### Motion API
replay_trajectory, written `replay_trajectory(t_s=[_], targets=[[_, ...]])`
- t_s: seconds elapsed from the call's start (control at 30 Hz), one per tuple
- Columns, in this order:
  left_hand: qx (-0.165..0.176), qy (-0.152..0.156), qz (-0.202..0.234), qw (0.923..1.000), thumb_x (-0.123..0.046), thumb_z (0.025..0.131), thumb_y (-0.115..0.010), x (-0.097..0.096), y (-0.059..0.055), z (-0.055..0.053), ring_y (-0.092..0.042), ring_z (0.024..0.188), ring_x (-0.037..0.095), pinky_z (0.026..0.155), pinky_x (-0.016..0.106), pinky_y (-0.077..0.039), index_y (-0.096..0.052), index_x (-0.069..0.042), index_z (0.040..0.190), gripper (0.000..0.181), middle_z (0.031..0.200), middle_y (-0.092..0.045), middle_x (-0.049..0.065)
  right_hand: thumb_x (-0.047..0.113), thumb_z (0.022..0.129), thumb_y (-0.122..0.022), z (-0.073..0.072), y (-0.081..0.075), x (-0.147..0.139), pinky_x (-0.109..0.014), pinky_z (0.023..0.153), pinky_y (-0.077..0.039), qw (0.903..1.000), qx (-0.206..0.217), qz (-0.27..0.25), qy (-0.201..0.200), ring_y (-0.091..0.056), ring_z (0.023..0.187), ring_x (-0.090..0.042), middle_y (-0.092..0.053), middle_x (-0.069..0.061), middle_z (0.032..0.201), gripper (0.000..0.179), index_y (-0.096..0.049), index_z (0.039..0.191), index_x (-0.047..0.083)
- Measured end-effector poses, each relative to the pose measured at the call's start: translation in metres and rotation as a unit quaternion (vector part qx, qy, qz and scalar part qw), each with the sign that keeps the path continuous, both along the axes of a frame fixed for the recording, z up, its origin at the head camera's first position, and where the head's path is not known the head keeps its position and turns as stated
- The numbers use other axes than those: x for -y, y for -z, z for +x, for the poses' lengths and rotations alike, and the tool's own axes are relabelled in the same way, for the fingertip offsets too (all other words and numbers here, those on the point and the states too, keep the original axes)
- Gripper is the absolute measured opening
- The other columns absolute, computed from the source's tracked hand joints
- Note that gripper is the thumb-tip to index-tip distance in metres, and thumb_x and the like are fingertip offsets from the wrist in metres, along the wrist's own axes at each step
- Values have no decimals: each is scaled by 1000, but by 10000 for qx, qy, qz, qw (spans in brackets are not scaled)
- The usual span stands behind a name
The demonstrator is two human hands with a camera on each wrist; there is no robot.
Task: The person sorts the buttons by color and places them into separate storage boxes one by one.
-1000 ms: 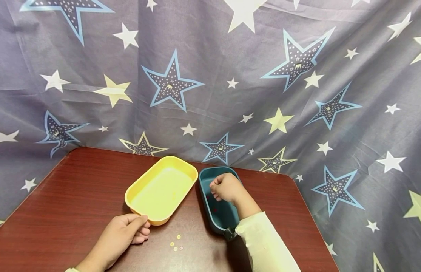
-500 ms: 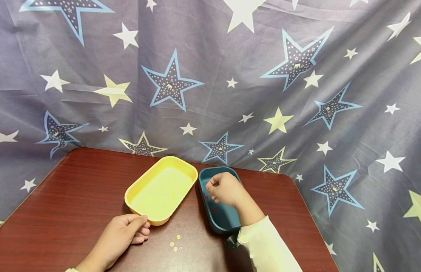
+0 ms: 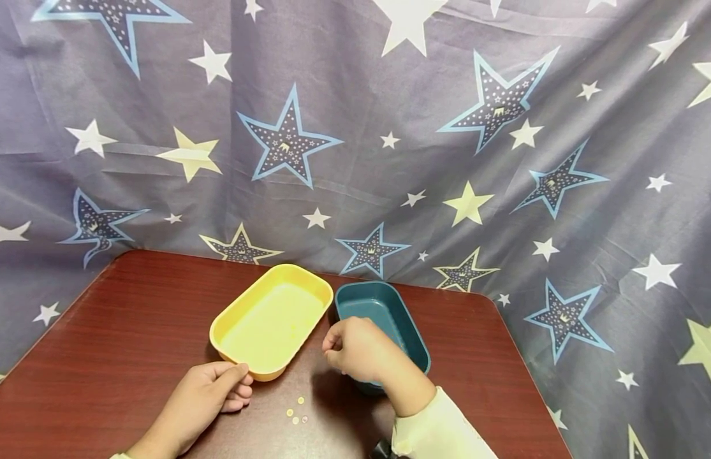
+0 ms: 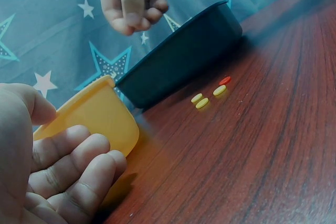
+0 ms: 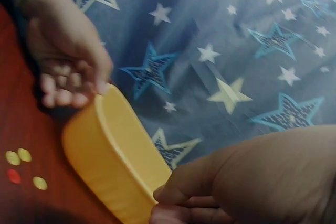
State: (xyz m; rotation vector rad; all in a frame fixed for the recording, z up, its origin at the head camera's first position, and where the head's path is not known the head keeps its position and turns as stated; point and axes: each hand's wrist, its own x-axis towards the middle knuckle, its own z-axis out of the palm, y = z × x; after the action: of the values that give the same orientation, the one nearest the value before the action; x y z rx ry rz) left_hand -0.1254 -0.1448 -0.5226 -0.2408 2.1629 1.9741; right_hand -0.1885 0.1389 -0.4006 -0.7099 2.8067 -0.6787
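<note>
My left hand (image 3: 203,398) holds the near corner of the yellow tray (image 3: 269,322), its thumb on the rim and the other fingers curled outside. Over the near-left side of the dark teal tray (image 3: 411,328) is my right hand (image 3: 361,350). Its fingers bend loosely toward the thumb, and nothing shows between them in the left wrist view. Several small round buttons, such as a yellow button (image 4: 202,103) and a red button (image 4: 224,81), lie on the table in front of the trays. The right hand and forearm hide the teal tray's near-left part.
The dark red wooden table (image 3: 143,331) carries both trays side by side. Directly behind its far edge hangs a grey curtain (image 3: 366,191) printed with stars. A dark camera mount (image 3: 382,449) shows at my right wrist.
My right hand has moved out of the teal tray's middle, toward me and slightly left. It now covers the red buttons seen inside that tray earlier. The left hand and yellow tray stay put.
</note>
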Motion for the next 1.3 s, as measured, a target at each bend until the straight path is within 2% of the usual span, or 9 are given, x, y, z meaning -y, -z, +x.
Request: replay_trajectory(t_s=[0.1, 0.17, 0.33, 0.5, 0.63, 0.73, 0.9, 1.13, 1.3], targets=[[15, -24, 20, 10000, -38, 106, -63, 0, -1, 0, -77, 82, 20, 73, 29, -67, -74, 4, 106, 43, 89, -75, 11, 16, 82, -79, 7, 7, 9, -20, 65, -52, 9979, -351, 481, -250, -59, 67, -2, -65, 21, 66, 12, -76, 78, 27], [19, -42, 31, 10000, -37, 106, -63, 0, -2, 0, -77, 81, 20, 73, 29, -67, -74, 4, 106, 42, 89, -75, 12, 19, 81, -81, 11, 13, 14, -22, 77, -56, 9949, -512, 778, -377, -62, 73, -2, -67, 22, 71, 9, -77, 80, 27], [2, -22, -12, 10000, -37, 106, -62, 0, -1, -1, -77, 81, 19, 73, 29, -67, -74, 3, 106, 42, 89, -75, 11, 20, 82, -83, 18, 27, 23, -25, 84, -59, 9924, -381, 1107, -386, -69, 86, -5, -74, 14, 83, 7, -80, 87, 22], [24, -16, -33, 10000, -37, 107, -62, 1, 1, -1, -77, 81, 19, 72, 29, -67, -75, 3, 106, 42, 89, -75, 10, 16, 84, -83, 22, 38, 30, -22, 71, -55, 9907, -241, 1294, -350, -66, 84, -8, -72, 12, 81, 7, -77, 85, 21], [44, -5, -58, 10000, -38, 106, -62, 2, 3, -2, -77, 81, 19, 72, 29, -67, -75, 2, 106, 42, 89, -75, 10, 14, 84, -81, 25, 47, 33, -20, 59, -47, 9886, -360, 1401, -411, -55, 69, -6, -61, 13, 67, 23, -65, 70, 23], [45, 7, -73, 10000, -39, 106, -63, 2, 3, -2, -76, 81, 19, 72, 29, -67, -75, 1, 106, 42, 89, -75, 10, 14, 84, -81, 25, 52, 35, -20, 58, -46, 9882, -406, 1413, -434, -52, 66, -5, -59, 13, 66, 24, -65, 69, 24], [23, 35, -42, 10000, -39, 106, -63, 2, 1, -1, -77, 81, 19, 72, 29, -67, -75, 2, 106, 42, 89, -75, 10, 14, 83, -81, 25, 58, 37, -21, 62, -49, 9878, -467, 1433, -401, -55, 69, -4, -64, 14, 70, 16, -72, 75, 24], [4, 30, -10, 10000, -38, 106, -63, 1, -1, -1, -76, 81, 19, 72, 29, -67, -74, 3, 106, 42, 89, -75, 11, 12, 82, -79, 25, 65, 39, -20, 58, -48, 9860, -656, 1488, -378, -57, 67, -6, -62, 15, 66, 21, -68, 69, 24], [-4, 36, -42, 10000, -37, 107, -62, 1, -1, 0, -76, 81, 19, 72, 29, -67, -74, 3, 105, 42, 89, -75, 10, 12, 85, -76, 26, 67, 40, -20, 53, -45, 9860, -727, 1463, -345, -52, 61, -4, -58, 16, 60, 30, -63, 61, 26]])
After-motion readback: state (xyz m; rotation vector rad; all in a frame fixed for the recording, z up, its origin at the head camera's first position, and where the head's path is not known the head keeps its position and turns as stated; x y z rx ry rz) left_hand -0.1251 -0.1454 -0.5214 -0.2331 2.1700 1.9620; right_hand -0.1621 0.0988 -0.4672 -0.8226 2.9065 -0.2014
